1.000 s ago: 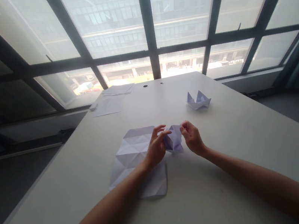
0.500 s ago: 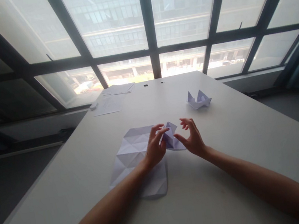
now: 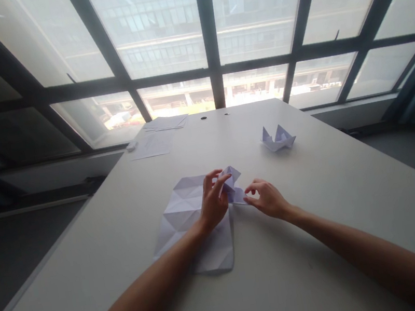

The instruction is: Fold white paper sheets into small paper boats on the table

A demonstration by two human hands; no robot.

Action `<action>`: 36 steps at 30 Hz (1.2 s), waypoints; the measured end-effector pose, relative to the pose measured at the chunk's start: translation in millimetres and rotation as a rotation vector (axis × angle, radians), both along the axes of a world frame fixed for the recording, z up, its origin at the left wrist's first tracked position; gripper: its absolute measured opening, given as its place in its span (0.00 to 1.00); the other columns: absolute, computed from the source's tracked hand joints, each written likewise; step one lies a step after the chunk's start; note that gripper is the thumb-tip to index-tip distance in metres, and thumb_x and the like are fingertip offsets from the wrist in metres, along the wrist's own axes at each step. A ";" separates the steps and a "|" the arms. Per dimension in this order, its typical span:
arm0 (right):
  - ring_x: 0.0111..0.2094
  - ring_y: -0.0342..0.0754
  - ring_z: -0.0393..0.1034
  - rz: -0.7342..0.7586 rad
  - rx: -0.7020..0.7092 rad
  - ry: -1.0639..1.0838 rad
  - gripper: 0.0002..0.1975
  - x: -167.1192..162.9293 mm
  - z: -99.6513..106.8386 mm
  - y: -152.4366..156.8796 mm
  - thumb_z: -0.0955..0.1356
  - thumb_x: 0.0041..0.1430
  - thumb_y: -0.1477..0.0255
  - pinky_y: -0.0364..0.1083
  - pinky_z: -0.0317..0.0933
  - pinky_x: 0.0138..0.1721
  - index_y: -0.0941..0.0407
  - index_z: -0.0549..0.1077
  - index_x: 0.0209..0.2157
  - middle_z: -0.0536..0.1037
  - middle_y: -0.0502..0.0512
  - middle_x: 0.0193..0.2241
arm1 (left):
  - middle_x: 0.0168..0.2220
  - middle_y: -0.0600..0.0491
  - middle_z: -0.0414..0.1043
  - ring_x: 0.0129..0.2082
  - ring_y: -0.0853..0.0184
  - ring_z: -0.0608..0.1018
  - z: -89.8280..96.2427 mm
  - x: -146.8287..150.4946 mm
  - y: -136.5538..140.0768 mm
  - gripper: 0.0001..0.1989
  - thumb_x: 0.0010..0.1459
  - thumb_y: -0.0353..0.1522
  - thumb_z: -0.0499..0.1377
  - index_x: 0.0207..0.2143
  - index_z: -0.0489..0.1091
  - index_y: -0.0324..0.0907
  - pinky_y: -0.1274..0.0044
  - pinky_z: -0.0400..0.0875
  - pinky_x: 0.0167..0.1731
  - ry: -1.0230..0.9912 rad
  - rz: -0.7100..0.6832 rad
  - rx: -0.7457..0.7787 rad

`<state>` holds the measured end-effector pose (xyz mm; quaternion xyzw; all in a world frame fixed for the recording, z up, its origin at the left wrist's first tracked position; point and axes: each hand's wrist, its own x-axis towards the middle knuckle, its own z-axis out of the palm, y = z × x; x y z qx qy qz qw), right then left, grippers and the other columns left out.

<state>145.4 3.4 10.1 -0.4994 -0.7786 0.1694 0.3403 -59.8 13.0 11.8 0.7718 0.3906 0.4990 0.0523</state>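
Observation:
A small folded paper (image 3: 238,196), pale lilac-white with pointed flaps, is held between my two hands above the table. My left hand (image 3: 213,199) grips its left side, the index finger lying across an upright flap. At its lower right corner, the thumb and fingers of my right hand (image 3: 266,198) pinch the edge. Under my left hand and forearm lies a creased paper sheet (image 3: 185,216), flat and marked with a grid of folds. Part of the folded piece is hidden behind my left fingers.
A finished-looking folded paper boat (image 3: 278,139) with two upright points stands at the right on the white table (image 3: 345,228). Several paper sheets (image 3: 151,146) lie at the far left, beside a small white object (image 3: 132,146). Large windows (image 3: 163,26) rise beyond the table.
My right hand has come down and closed on the right corner of the folded paper. My left hand keeps its grip, with the piece tilted slightly.

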 end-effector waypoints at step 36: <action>0.38 0.49 0.66 0.192 -0.158 -0.431 0.02 -16.4 3.5 -8.2 0.67 0.59 0.74 0.44 0.54 0.34 0.57 0.71 0.34 0.73 0.58 0.36 | 0.55 0.46 0.60 0.52 0.61 0.68 2.2 4.0 -2.5 0.27 0.52 0.18 0.52 0.52 0.66 0.46 0.66 0.68 0.50 -0.008 -0.004 0.051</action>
